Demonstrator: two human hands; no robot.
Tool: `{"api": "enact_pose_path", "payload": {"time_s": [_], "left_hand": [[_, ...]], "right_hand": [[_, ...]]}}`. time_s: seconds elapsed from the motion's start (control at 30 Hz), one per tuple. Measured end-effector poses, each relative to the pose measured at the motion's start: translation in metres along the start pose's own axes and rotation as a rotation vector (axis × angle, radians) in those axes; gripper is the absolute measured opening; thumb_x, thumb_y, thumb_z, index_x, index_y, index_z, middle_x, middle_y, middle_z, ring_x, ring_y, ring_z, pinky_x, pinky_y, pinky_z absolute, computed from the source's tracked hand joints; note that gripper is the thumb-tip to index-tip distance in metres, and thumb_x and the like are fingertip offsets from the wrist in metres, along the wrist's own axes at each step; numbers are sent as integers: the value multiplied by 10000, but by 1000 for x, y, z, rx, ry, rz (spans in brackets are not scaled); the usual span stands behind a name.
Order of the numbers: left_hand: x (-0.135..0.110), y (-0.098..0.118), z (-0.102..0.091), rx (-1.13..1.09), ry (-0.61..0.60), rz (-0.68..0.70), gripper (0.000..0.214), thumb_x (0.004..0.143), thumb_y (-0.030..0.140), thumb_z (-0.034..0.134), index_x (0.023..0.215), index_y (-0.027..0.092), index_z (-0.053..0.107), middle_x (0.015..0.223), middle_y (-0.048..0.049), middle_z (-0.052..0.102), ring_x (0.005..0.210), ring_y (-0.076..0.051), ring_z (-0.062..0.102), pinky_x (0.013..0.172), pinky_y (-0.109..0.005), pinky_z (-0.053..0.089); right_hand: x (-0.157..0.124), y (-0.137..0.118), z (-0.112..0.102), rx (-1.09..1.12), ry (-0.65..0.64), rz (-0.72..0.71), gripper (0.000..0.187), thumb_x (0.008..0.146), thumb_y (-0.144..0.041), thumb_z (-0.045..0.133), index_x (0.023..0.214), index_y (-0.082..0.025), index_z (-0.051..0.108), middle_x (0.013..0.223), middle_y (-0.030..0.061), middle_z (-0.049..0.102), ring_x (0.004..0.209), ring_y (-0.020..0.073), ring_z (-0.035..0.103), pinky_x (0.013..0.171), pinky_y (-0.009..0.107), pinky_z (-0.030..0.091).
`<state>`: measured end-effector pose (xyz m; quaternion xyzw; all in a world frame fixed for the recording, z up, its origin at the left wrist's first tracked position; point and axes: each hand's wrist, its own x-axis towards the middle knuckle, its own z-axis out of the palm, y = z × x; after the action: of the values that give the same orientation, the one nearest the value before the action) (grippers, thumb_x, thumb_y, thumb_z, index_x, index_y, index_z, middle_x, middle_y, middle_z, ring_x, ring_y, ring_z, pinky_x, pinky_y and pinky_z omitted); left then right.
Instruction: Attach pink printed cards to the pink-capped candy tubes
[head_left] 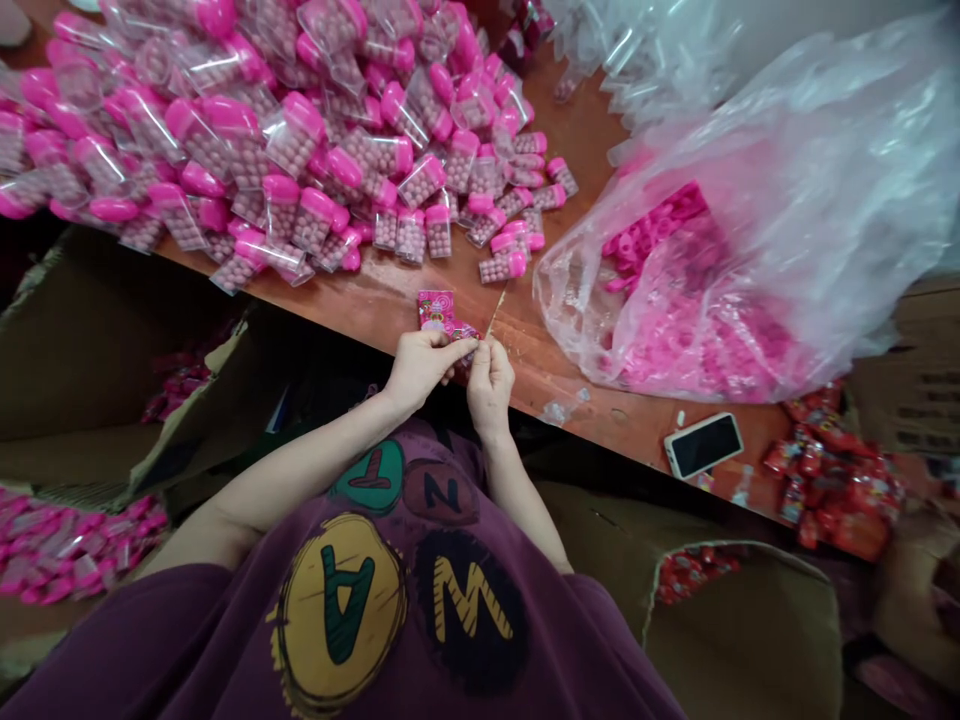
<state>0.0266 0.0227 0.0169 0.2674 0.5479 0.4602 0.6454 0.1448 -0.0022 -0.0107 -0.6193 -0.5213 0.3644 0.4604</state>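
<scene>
My left hand (421,368) is closed on a small pink printed wrapper (437,308), which sticks up past my fingers near the table's front edge. A bunched part of pink wrapping lies between both hands. My right hand (490,388) pinches at that bunched part, thumb and finger pressed together. A thin yellowish strip (496,312) rises from beside the right fingertips; whether they grip it I cannot tell. Just beyond the hands, on the wooden table (375,308), lies a large heap of small transparent bottles (411,236) with pink caps, filled with pale pink beads.
To the right sits a transparent plastic bag (817,220) of pink plastic pieces. A phone (703,446) and red wrapped packets (840,480) lie near the right edge. Open cardboard boxes (750,630) stand below the table, and pink-capped pieces (75,545) lie lower left.
</scene>
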Motion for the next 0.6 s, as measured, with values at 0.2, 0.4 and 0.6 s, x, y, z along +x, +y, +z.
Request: {"api": "enact_pose_path", "payload": {"time_s": [0.2,0.4,0.6], "left_hand": [[0,11,-11,-100,-138,-20,391,781,432,904,660,146,667,490,32,533,417,-56,453,423,-191,342],[10,25,-36,-292,112,-45,307,740,282,934,684,135,670,587,26,614,464,-40,490,446,-179,364],[12,31,-52,-381,192,-104,361,784,244,939,666,148,613,594,33,616,465,-34,504,453,-172,377]], "right_hand": [[12,-3,-2,-63,-45,-78,494,1067,-603,504,726,-245,489,698,-35,471,673,141,439,716,311,401],[69,10,-7,-48,28,12,578,995,-784,484,795,-246,548,713,-35,533,681,139,517,723,292,455],[136,32,1,-455,308,74,719,911,-679,731,1333,-139,514,1043,130,713,1040,312,726,1001,527,540]]}}
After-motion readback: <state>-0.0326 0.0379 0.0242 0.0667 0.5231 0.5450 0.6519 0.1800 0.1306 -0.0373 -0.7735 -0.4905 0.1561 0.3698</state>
